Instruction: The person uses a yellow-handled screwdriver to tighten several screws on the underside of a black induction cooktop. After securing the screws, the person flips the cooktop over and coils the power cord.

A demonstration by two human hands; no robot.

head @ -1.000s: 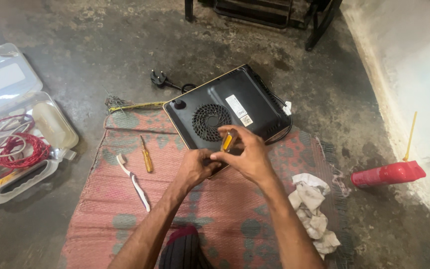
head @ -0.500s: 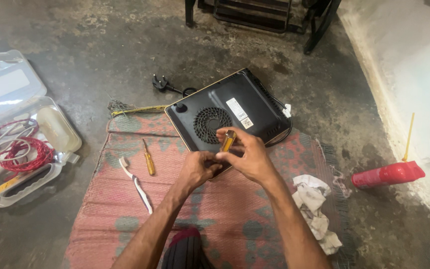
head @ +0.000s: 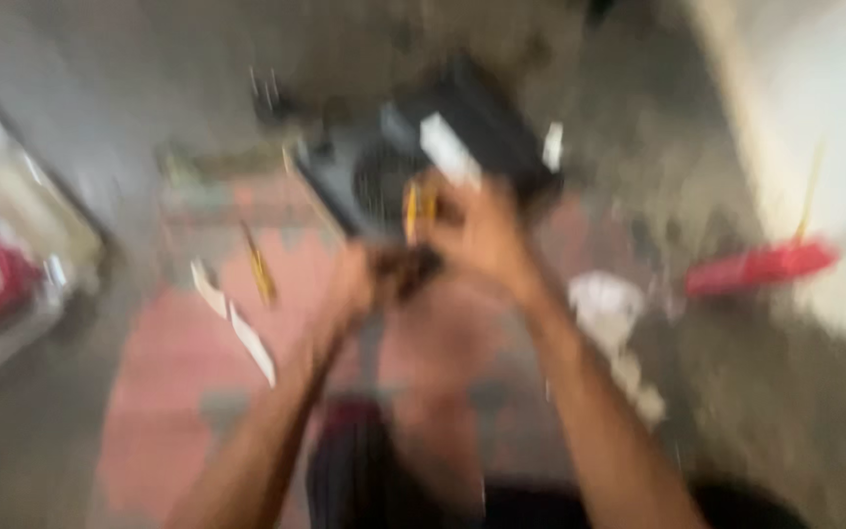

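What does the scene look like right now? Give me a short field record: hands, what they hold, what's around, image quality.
image quality: heavy motion blur, fine detail unreadable
right hand: raised over the black appliance, gripping a yellow-handled tool
left hand: close beside the right, on something dark; grip unclear
black appliance: lies underside up, with a round vent, at the far edge of the red mat
on mat: second yellow-handled tool, white toothbrush-like item
right side: crumpled white cloth, red object
left side: open clear case

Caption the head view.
Blurred: both hands, right hand holding a yellow-handled tool, at an upturned black appliance.
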